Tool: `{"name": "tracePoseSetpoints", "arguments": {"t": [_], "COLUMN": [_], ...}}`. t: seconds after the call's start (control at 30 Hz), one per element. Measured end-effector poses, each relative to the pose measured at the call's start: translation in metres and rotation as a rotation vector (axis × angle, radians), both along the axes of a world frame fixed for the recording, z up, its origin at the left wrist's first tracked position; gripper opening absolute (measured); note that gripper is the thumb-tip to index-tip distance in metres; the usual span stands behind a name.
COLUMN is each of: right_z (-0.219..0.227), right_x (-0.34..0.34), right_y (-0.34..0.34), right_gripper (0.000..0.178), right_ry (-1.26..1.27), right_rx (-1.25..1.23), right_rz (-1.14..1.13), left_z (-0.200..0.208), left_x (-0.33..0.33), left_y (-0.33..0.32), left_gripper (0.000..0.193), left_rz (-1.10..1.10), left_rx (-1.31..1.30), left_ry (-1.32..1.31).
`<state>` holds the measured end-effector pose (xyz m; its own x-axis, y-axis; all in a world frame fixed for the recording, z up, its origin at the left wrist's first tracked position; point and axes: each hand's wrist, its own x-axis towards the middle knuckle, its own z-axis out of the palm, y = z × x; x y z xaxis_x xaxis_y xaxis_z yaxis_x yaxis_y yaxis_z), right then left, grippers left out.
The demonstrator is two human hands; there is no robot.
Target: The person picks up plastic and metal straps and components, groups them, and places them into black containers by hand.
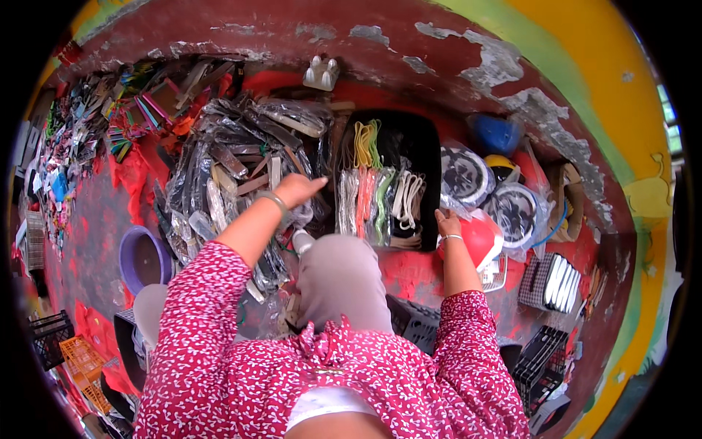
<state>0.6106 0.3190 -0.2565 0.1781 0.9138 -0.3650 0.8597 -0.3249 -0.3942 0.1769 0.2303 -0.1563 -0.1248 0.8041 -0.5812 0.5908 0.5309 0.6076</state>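
A black tray (pixel 430 139) in front of me holds bundles of cord or laces (pixel 363 205) in white, orange, green, yellow and brown, several in clear wrappers. My right hand (pixel 448 224) is at the tray's right rim, fingers curled against it; their undersides are hidden. My left hand (pixel 294 192) hovers over the pile of plastic-wrapped dark strips (pixel 219 157) left of the tray. One of its fingers stretches toward the tray's left edge, and I see nothing held in it.
Clear-bagged wheel-like discs (pixel 466 175), a red round item (pixel 479 238) and a blue one (pixel 496 134) lie to the right. A checked box (pixel 548 282) stands beyond them. At left are a purple basin (pixel 144 256) and an orange crate (pixel 84 366). A peeling wall (pixel 468 55) rises behind.
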Motion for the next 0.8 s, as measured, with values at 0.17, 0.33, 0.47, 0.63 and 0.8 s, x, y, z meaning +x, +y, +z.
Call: {"name": "tracePoseSetpoints", "arguments": {"t": [0.17,0.33,0.47,0.63,0.8], "right_z": [-0.025,-0.032,-0.048,-0.031,0.009], "right_x": [-0.022,-0.032,-0.022,-0.028,-0.03], "right_y": [0.065,0.095,0.103,0.097,0.105], "right_gripper": [0.057,0.05,0.053,0.043,0.03], "right_ry": [-0.214,-0.334,-0.308,-0.193,-0.18], "right_rx": [-0.015,-0.04,-0.068,0.165,0.212], "right_rz": [0.162,0.251,0.301,0.338,0.356], "left_z": [-0.056,-0.088,-0.104,-0.125,-0.099], "left_x": [0.023,0.038,0.044,0.048,0.049], "left_y": [0.045,0.072,0.09,0.086,0.073], "left_gripper": [0.067,0.054,0.038,0.03,0.026], "left_rz": [-0.072,-0.017,-0.047,-0.018,0.066], "left_rx": [-0.133,-0.18,-0.267,-0.16,-0.101], "left_ry": [0.112,0.048,0.019,0.004,-0.045]}}
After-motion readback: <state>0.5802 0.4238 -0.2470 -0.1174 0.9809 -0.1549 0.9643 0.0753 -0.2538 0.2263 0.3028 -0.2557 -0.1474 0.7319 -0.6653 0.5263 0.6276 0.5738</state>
